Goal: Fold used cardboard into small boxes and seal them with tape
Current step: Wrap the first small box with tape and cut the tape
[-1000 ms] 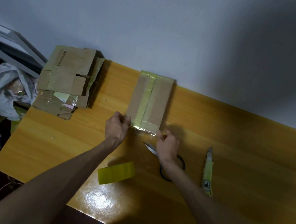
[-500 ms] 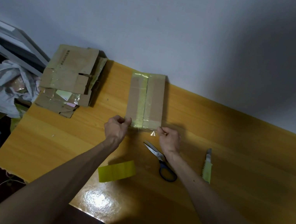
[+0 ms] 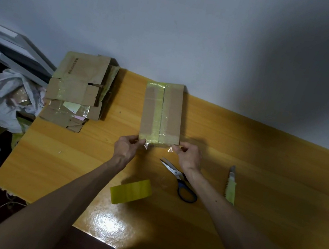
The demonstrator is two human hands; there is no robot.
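lying nearest on the bench [image 3: 268,184] are a tape roll [image 3: 130,191], scissors [image 3: 180,180] and a knife [image 3: 231,186]. beyond them the left hand [image 3: 126,147] and right hand [image 3: 189,155] each pinch clear tape [image 3: 170,149] at the near end of the cardboard box [image 3: 162,113], which reaches the far edge. flattened cardboard [image 3: 78,91] fills the far left corner.

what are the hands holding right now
Left hand: pinches the left end of the tape strip at the cardboard box near edge.
Right hand: pinches the strip's right end.
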